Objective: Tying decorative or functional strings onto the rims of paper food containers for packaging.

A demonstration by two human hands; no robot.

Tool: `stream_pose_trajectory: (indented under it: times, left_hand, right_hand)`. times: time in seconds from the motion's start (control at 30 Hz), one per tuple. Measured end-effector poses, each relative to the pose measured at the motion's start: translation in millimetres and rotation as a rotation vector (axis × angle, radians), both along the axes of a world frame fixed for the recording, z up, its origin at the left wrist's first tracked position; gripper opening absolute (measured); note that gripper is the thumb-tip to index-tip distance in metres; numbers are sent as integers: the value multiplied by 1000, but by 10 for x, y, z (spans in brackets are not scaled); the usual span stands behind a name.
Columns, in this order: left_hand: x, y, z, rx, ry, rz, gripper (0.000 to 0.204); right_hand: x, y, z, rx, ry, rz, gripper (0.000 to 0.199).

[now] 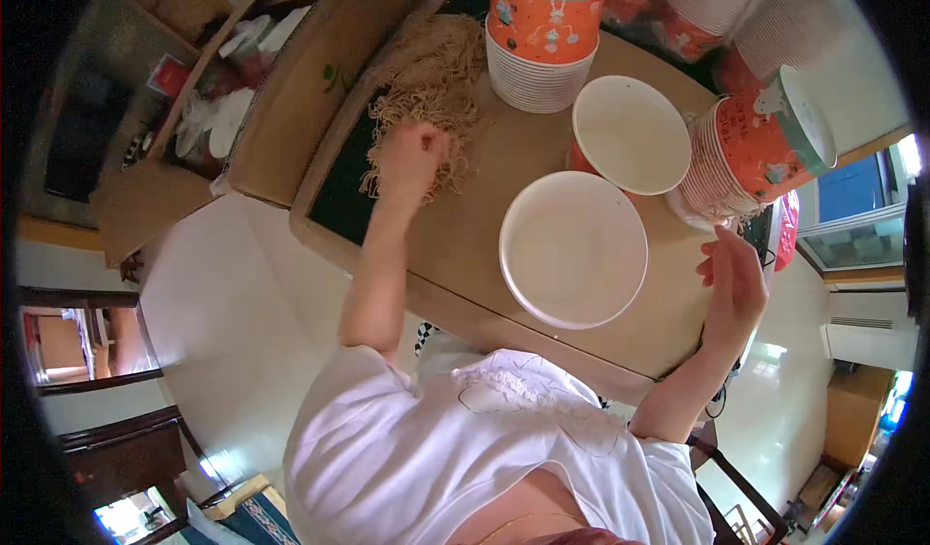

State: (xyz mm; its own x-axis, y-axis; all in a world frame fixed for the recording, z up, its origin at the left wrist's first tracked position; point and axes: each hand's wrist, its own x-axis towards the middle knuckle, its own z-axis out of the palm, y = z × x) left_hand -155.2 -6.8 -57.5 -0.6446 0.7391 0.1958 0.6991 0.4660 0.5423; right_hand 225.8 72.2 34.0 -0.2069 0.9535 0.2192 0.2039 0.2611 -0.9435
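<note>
Topping a brown table [465, 254], tan strands [431, 61]; pale floor [242, 283].

a loose heap of thin tan strands [426, 65] lies at the far left of the brown tabletop, curly and tangled, with small loops sticking out along its edges. it spreads long and uneven, and its near end drapes over a dark green patch. over on the right, a small tuft of similar pale strands [744, 208] sits by the lower rims of the upturned orange-and-white tub stack [746, 148], its ends straggling; whether it touches the rims i cannot tell.
</note>
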Motion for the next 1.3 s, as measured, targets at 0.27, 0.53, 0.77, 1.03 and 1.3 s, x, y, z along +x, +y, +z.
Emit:
stream_pose_trajectory:
  times: [0.27,0.53,0.77,1.03,1.3]
  left_hand:
    - [-230,-11,1477,359,286,-59,16]
    - [-240,86,1932,602,451,-224,18]
    - [-215,154,602,-28,117,-158,14]
    - [-40,391,-55,-423,372,-103,10]
    - [-161,299,632,421,-367,-173,14]
  right_hand:
    - [-16,-114,-26,16,51,84,21]
    - [17,-198,-62,18,69,97,19]
    - [-220,-304,-203,224,-394,220,64]
    - [-380,-150,-499,-34,-326,146,45]
    - [-194,-2,-452,17,-377,43,36]
